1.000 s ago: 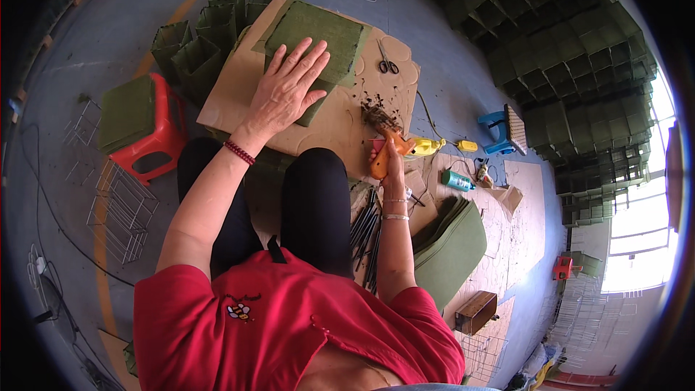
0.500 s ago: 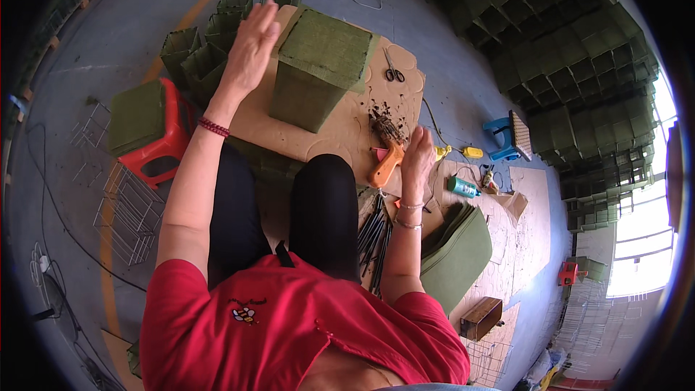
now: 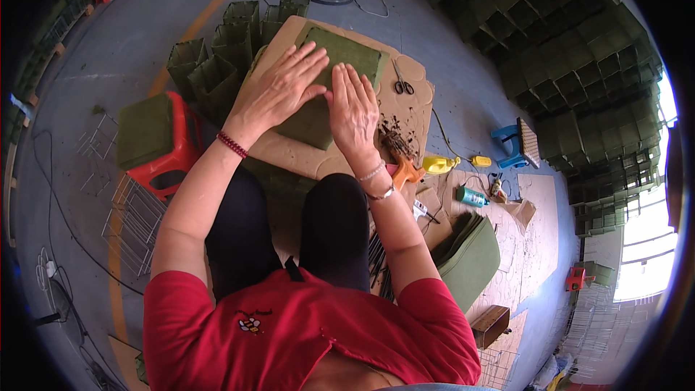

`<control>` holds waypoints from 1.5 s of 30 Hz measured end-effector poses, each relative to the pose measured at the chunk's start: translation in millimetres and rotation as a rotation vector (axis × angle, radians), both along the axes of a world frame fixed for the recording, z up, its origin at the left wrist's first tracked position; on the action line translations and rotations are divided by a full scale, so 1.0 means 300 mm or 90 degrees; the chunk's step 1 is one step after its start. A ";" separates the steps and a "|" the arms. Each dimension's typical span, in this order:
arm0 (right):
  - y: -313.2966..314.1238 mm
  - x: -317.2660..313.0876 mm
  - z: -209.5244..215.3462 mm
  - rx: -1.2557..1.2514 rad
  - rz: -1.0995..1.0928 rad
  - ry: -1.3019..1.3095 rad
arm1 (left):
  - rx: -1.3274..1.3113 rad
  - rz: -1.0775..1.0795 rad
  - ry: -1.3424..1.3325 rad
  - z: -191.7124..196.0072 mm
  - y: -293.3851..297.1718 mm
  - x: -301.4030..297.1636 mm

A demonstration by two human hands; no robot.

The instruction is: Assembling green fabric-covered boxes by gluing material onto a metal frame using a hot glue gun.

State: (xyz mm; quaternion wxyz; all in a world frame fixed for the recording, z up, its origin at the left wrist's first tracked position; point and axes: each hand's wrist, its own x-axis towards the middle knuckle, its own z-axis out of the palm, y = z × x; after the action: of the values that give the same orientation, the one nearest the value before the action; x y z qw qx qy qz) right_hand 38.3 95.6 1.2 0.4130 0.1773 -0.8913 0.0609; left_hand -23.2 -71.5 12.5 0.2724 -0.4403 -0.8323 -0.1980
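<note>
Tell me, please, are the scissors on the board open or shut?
Cannot tell: the scissors lie flat on the board, too small to see the blades.

Workshop floor, stacked green felt planters (image 3: 579,51), wire frames (image 3: 134,221), scissors (image 3: 402,87), concrete floor (image 3: 181,0)

Dark green felt box (image 3: 329,83) on tan cardboard (image 3: 289,152), red stool (image 3: 177,166), yellow bottle (image 3: 440,165), blue stool (image 3: 510,148).

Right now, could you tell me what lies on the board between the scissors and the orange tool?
In the head view, a scatter of small dark scraps lies on the brown board between the scissors and the orange tool.
</note>
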 end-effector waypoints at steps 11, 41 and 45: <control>0.009 0.000 0.002 0.025 0.028 0.018 | 0.038 -0.047 0.055 -0.031 -0.004 -0.028; 0.194 -0.005 -0.020 -0.791 0.272 -0.188 | 0.449 -0.103 -0.517 0.027 -0.067 -0.180; 0.186 -0.059 -0.045 -0.839 0.267 -0.219 | 0.461 -0.128 -0.685 0.084 0.028 -0.186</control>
State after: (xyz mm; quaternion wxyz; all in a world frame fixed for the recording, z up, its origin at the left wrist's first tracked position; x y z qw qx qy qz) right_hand 20.7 151.4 -12.2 0.2676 0.0464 -0.6689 0.6920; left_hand -79.1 -63.1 37.8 -0.0708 -0.2356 -0.6880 -0.6827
